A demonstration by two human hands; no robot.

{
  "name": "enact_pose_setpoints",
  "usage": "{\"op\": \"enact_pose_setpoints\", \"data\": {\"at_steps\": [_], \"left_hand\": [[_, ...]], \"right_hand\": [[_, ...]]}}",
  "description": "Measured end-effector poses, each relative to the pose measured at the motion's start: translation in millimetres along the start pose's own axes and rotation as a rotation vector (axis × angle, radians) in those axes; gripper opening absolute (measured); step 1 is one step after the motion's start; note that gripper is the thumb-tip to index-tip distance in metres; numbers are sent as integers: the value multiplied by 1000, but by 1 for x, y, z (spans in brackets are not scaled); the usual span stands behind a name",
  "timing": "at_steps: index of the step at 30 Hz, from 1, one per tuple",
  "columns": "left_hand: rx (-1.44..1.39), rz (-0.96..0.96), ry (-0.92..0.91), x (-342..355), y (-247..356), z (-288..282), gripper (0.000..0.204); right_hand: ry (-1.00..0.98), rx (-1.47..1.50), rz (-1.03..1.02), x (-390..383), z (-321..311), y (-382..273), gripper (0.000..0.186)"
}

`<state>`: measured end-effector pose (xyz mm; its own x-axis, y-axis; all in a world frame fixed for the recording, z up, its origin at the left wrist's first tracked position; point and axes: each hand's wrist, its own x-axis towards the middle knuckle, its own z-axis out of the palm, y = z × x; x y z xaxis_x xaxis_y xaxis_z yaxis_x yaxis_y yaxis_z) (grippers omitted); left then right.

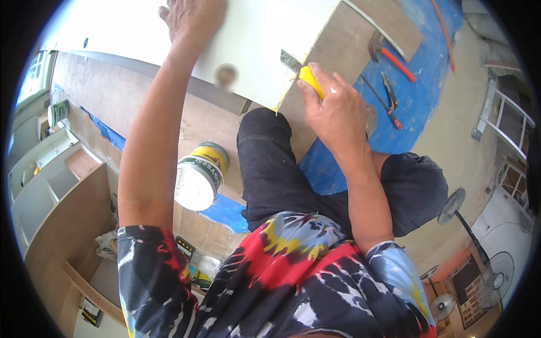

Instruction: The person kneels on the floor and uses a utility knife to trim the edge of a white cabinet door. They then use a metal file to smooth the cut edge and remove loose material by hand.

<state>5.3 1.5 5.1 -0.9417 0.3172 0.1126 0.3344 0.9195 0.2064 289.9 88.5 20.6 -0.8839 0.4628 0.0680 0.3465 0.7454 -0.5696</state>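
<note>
The white board (248,39) lay across the person's knee. The left hand (191,17) pressed flat on it; at its near edge the right hand (332,104) gripped a yellow-handled scraper (307,76), seemingly mid-scrape. Steady strokes seemed called for.

Blue tarp (420,93) on concrete floor (451,152)

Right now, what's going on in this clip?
A person is working on a white panel. The left hand lies flat on its top, and the right hand holds a yellow-handled scraper with its blade against the panel's edge. A can stands beside the knee, and a hammer and pliers lie on the blue sheet.
</note>
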Motion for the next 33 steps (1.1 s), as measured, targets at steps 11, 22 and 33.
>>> {"op": "enact_pose_setpoints", "data": {"at_steps": [11,22,33], "left_hand": [[0,3,-31,-1,2,-3,70],[6,-16,-72,-1,5,-7,71],[0,3,-51,-3,4,-9,70]], "right_hand": [[86,75,-12,7,-4,3,35],[4,31,49,17,-7,8,34],[39,7,31,22,-7,12,34]]}}
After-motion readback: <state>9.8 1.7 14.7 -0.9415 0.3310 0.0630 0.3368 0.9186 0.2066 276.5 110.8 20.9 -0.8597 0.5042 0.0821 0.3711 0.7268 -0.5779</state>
